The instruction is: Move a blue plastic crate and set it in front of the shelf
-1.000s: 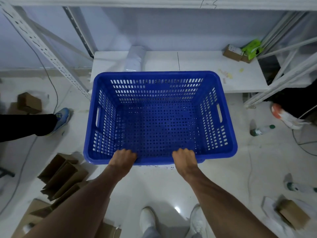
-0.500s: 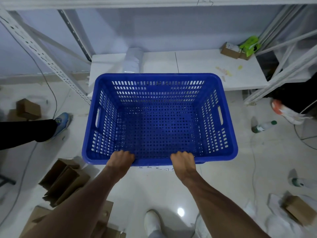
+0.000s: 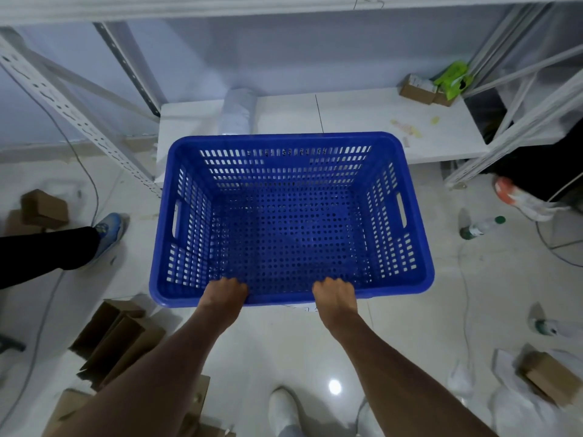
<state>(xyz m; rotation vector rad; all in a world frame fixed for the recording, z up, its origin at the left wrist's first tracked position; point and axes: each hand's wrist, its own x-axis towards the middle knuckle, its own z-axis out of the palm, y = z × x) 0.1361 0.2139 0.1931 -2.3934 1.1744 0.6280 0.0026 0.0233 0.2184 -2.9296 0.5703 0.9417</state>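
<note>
Two hands [image 3: 224, 294], one crate [image 3: 291, 216]

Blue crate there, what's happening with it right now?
A person grips the near rim of the empty blue crate with both hands, left hand and right hand, fingers curled over the edge. Its far end overlaps the low white shelf board in view. Whether it rests on the floor cannot be told.
</note>
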